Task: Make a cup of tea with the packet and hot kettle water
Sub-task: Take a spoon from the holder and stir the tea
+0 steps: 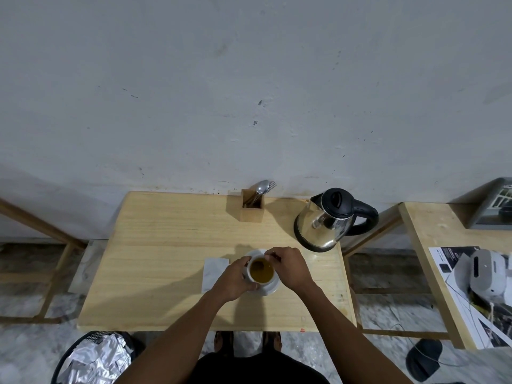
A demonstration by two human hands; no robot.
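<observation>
A white cup (260, 271) full of amber-brown tea stands on a white saucer (270, 289) near the middle of the wooden table (166, 245). My left hand (235, 281) wraps around the cup's left side. My right hand (291, 268) is at the cup's far right rim, its fingers pinched on something thin above the tea, probably a tea bag string or a spoon handle; I cannot tell which. A dark blot shows under the tea's surface. The steel kettle (329, 220) with a black lid and handle stands behind and to the right.
A wooden holder (251, 207) with spoons and a fork stands at the table's back edge. A white napkin (214, 274) lies left of the saucer. A bin with foil wrappers (97, 358) sits on the floor at lower left. A second table (432, 259) with a printed box stands right.
</observation>
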